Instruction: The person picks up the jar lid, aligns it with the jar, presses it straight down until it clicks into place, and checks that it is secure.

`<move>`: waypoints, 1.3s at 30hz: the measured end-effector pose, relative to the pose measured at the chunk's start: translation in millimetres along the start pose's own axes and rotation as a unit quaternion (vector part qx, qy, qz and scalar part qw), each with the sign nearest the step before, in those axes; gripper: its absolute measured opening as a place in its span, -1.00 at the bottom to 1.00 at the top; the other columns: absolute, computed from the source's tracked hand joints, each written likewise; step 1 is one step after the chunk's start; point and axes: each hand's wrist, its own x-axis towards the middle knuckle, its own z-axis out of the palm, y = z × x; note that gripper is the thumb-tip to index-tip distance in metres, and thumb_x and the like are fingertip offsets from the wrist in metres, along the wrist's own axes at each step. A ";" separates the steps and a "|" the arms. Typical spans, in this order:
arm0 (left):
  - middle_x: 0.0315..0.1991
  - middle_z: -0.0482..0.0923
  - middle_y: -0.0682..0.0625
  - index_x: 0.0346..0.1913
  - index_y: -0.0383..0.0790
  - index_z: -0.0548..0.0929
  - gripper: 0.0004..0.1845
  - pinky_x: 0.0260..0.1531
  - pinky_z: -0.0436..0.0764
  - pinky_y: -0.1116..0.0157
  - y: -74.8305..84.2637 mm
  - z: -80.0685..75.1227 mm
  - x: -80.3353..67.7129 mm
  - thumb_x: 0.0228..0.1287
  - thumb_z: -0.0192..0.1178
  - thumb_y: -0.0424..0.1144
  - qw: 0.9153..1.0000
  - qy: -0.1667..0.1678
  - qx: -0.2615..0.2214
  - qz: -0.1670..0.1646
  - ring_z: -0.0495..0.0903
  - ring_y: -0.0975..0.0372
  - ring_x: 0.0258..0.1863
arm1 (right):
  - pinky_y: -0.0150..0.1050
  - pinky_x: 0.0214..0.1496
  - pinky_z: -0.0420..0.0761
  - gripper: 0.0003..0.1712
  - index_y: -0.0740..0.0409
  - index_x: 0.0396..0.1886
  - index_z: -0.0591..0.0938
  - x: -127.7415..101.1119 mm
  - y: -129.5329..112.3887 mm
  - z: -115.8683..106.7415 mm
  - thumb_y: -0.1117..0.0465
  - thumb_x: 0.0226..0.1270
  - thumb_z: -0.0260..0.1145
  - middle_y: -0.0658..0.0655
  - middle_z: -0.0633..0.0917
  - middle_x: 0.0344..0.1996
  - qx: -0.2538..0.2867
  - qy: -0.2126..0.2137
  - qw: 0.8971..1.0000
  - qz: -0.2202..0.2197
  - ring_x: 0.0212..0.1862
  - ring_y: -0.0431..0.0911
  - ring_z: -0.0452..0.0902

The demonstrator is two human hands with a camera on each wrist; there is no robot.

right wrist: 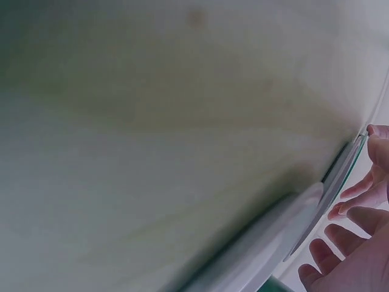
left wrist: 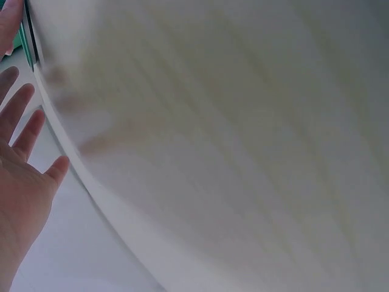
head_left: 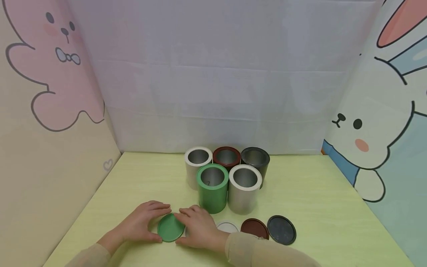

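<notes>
A round green lid (head_left: 171,228) lies near the table's front edge, held between both hands. My left hand (head_left: 156,222) curls round its left edge, fingers over the far rim and thumb at the near rim. My right hand (head_left: 186,227) grips the right edge the same way. In the left wrist view my left hand (left wrist: 24,182) shows spread fingers, with a sliver of the green lid (left wrist: 27,42) by the thumb. The right wrist view shows my right hand (right wrist: 358,243) with bent fingers at a thin disc edge; the rest is blur.
Several open cans stand grouped behind the hands: green (head_left: 212,189), silver with a white rim (head_left: 244,191), white (head_left: 198,163), brown (head_left: 227,157) and black (head_left: 255,161). White (head_left: 228,226), brown (head_left: 254,228) and black (head_left: 281,230) lids lie right of my right hand. Cartoon panels wall both sides.
</notes>
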 end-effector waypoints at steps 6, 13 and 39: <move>0.18 0.58 0.01 0.18 -0.09 0.65 -0.16 0.00 0.55 -0.06 0.1 0.1 -0.5 -0.11 0.41 0.40 1.000 -0.012 -0.004 0.000 0.52 0.05 0.12 | -0.19 0.16 0.49 -0.16 -0.14 0.37 0.51 1.4 0.1 0.9 -0.34 0.12 0.40 -0.03 0.53 0.27 -0.004 -0.015 1.000 0.001 0.18 -0.13 0.40; 0.17 0.59 0.02 0.17 -0.07 0.67 -0.20 -0.03 0.55 -0.06 -0.4 0.5 -0.5 -0.08 0.43 0.36 1.000 -0.011 -0.008 0.016 0.53 0.04 0.09 | -0.24 0.20 0.46 -0.15 -0.17 0.38 0.50 3.0 0.5 2.8 -0.40 0.13 0.36 -0.05 0.50 0.30 -0.021 -0.042 0.999 0.000 0.21 -0.15 0.38; 0.15 0.62 0.05 0.04 -0.07 0.76 -0.37 -0.04 0.57 -0.02 -2.8 0.3 -2.0 0.00 0.40 0.28 0.999 -0.021 -0.022 0.035 0.55 0.06 0.08 | -0.34 0.14 0.48 -0.34 -0.15 0.24 0.64 4.0 3.1 5.8 -0.30 0.19 0.38 -0.05 0.56 0.22 -0.008 -0.029 0.999 -0.022 0.16 -0.18 0.41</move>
